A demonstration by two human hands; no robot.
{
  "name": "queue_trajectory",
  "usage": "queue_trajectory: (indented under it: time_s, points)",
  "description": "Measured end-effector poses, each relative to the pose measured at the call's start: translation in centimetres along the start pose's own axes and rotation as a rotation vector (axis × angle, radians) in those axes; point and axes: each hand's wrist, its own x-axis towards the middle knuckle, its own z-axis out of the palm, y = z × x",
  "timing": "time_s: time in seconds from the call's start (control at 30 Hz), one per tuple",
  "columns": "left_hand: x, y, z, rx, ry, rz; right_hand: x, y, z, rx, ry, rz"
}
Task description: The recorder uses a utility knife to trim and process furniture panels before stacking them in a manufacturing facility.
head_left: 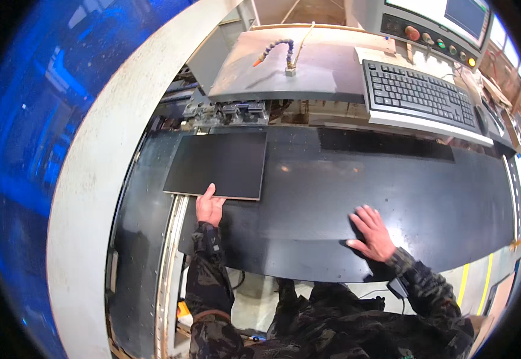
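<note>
flat black rectangular panel lying ahead of the left hand's fingers

the flat black rectangular panel with a pale edge [218,164] lies on the far left part of the wide black machine surface [392,197], its long axis running left to right and its near edge facing the person. the left hand [209,207] is by far the nearer one: its fingers [209,192] reach straight forward and rest on that near edge, held together and flat, not clamped around anything. the panel thus lies directly away from the fingertips, toward the grey machine housing [284,72]. the right hand [373,233] is well apart to the right, palm down on the bare surface, fingers spread, holding nothing. a grey keyboard [422,93] sits beyond it, below a control panel with coloured buttons [434,39].
</note>
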Motion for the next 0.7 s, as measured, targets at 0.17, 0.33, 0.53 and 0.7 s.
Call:
queue_trajectory:
  time_s: [0.17, 0.33, 0.53, 0.7]
  points:
    - [6.4, 0.0, 2.1, -0.360, 0.110, -0.012, -8.1, 0.5, 0.6, -0.087, 0.110, 0.228]
    - [9.6, 0.7, 0.4, -0.368, 0.072, -0.048, -9.0, 0.1, 0.6, -0.132, 0.162, 0.243]
    - [8.5, 2.7, -1.8, 1.361, 0.463, -0.069, -8.5, -0.5, 0.5, -0.096, 0.157, 0.225]
    - [1.9, -3.1, 12.8, 1.622, 0.532, 0.292, -9.2, -0.1, 0.7, -0.071, 0.155, 0.244]
